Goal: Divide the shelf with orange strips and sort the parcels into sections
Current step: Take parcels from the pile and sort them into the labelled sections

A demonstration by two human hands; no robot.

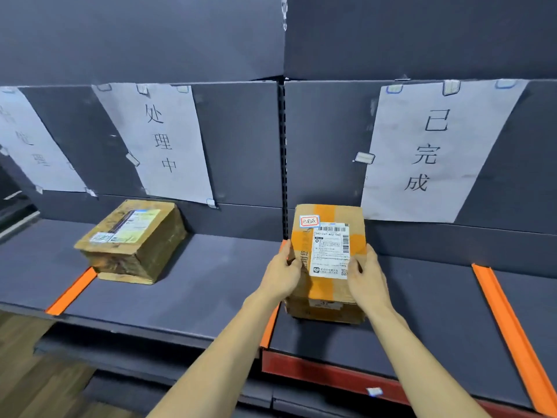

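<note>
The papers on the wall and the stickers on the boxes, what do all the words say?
Middle paper sign: "处理中"
Right paper sign: "已完成"
Left paper sign: partly cut off, blurred
Red-edged sticker on held parcel: "已完成"
Its shipping label: "247-247-A02 060", uncertain; rest too small
Other parcel: label blurred

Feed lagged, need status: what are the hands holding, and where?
Both grip the taped parcel: left hand on its left edge, right hand on its right edge.

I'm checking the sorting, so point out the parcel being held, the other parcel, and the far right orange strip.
held parcel point(330, 251): head view, on its white shipping label.
other parcel point(132, 236): head view, on its top face.
far right orange strip point(509, 327): head view, mid-length on its orange surface.
</note>
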